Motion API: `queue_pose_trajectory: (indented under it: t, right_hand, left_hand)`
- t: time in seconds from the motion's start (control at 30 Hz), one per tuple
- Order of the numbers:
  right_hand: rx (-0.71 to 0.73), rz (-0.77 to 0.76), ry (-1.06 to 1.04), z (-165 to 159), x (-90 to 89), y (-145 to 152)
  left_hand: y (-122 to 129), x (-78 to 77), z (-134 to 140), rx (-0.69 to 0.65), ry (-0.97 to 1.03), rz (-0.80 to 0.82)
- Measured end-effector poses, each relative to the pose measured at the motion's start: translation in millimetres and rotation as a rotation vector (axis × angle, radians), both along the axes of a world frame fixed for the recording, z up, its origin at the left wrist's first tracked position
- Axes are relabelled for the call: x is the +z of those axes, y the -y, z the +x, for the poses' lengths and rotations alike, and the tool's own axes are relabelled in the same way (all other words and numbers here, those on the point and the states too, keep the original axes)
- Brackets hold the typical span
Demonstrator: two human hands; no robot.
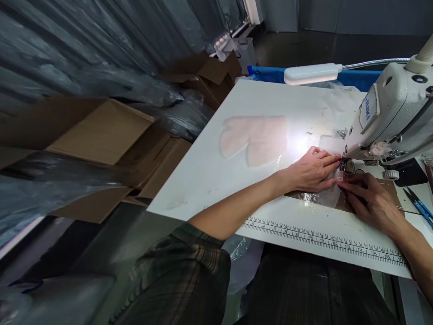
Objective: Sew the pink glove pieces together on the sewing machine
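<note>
A white sewing machine (pixel 392 104) stands at the right of the white table. My left hand (pixel 314 171) lies on sheer, pale fabric (pixel 328 197) just left of the needle area, its fingers stretched out towards the presser foot (pixel 342 163). On the near side, my right hand (pixel 372 196) is curled, its fingertips closed at the fabric's edge. Between both hands' fingertips sits a small whitish label with a reddish mark (pixel 340 177). Part of the fabric is hidden under my left hand.
A pale pink mitten-shaped piece (pixel 259 137) lies left of the machine. Blue-handled thread snips (pixel 421 205) rest at the right. A printed ruler (pixel 314 237) runs along the near edge. Cardboard boxes (pixel 101 131) stand left; a lamp (pixel 313 73) hangs over the far side.
</note>
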State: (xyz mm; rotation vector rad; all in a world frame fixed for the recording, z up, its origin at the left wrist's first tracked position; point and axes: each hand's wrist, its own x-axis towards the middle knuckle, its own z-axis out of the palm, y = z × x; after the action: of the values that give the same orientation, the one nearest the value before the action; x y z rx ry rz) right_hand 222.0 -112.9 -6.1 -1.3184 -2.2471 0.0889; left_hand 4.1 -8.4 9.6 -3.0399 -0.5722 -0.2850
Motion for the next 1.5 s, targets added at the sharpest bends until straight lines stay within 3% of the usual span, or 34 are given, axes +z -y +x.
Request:
queue_pose_trajectory:
  t: [0.17,0.23,0.37,0.57,0.97,1.5]
  right_hand:
    - [0.011,-0.021,-0.014,2.3,0.8,-1.2]
    - [0.005,-0.02,0.001,2.7,1.9,-1.7]
    - [-0.009,-0.037,0.022,2.5,3.9,-1.3]
    - [-0.031,-0.07,0.048,2.2,3.5,0.7]
    - [-0.06,-0.03,0.057,-1.6,2.4,2.6]
    - [-0.069,-0.09,0.059,-2.5,3.6,2.1]
  left_hand:
    - [2.3,-4.9,2.9,0.006,0.105,0.129]
    - [1.4,-8.8,5.0,-0.066,0.132,0.138]
    - [-2.7,-15.4,4.9,-0.247,0.168,0.085]
    - [-6.2,-7.7,-6.7,-0.302,0.169,-0.017]
    - [-6.2,-4.8,-7.4,-0.22,0.1,0.074]
    - [-4.1,-10.0,-1.1,-0.035,0.098,0.066]
